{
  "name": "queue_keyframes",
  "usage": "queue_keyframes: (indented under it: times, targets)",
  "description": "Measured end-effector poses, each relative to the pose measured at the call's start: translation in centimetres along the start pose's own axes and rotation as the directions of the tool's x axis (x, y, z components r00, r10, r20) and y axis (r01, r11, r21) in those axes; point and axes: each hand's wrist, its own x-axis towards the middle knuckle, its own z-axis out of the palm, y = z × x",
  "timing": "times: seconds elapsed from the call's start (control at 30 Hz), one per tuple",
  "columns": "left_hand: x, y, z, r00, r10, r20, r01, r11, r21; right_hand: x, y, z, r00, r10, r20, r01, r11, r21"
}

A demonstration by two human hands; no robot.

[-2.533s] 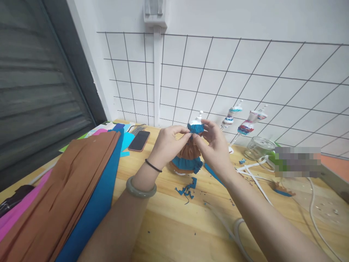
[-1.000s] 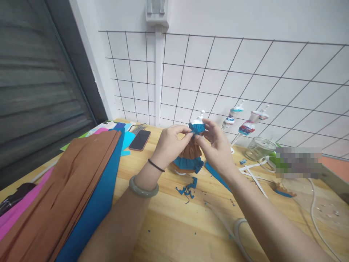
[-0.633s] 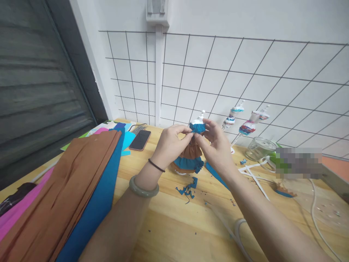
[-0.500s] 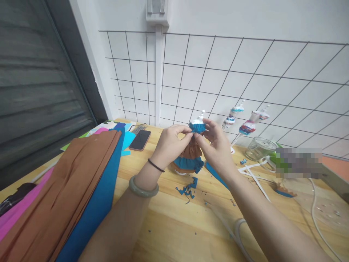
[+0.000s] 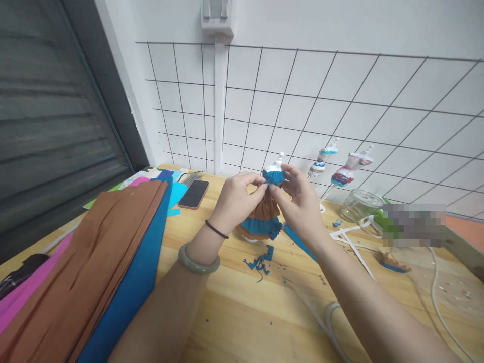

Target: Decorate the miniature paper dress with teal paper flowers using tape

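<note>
A small dress form [image 5: 274, 175] stands upright on the wooden table, with a white top, a ruffled blue bodice and a tiered skirt [image 5: 262, 224] of brown and blue. At its waist, my left hand [image 5: 242, 196] pinches a narrow blue strip between thumb and finger. From the other side, my right hand [image 5: 298, 196] presses thumb and fingers round the same waist, its thumb near the left thumb. Part of the waist is hidden behind the fingers. Blue paper scraps [image 5: 260, 261] lie in front of the skirt.
Folded brown paper [image 5: 109, 247] and blue paper [image 5: 132, 282] lie at the left. A phone [image 5: 194, 194] rests behind. Two painted dress forms [image 5: 320, 162] [image 5: 348, 169] lean at the back right, near a glass jar [image 5: 361, 205]. White cable [image 5: 436, 287] runs along the right.
</note>
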Motion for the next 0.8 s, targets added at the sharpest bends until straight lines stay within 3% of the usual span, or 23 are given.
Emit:
queue_keyframes:
  times: [0.8]
  targets:
    - [0.11,-0.09,-0.07,1.000,0.018,0.017,-0.018,1.000,0.002,0.13,0.08,-0.10,1.000,0.010,0.020,-0.010,1.000,-0.005]
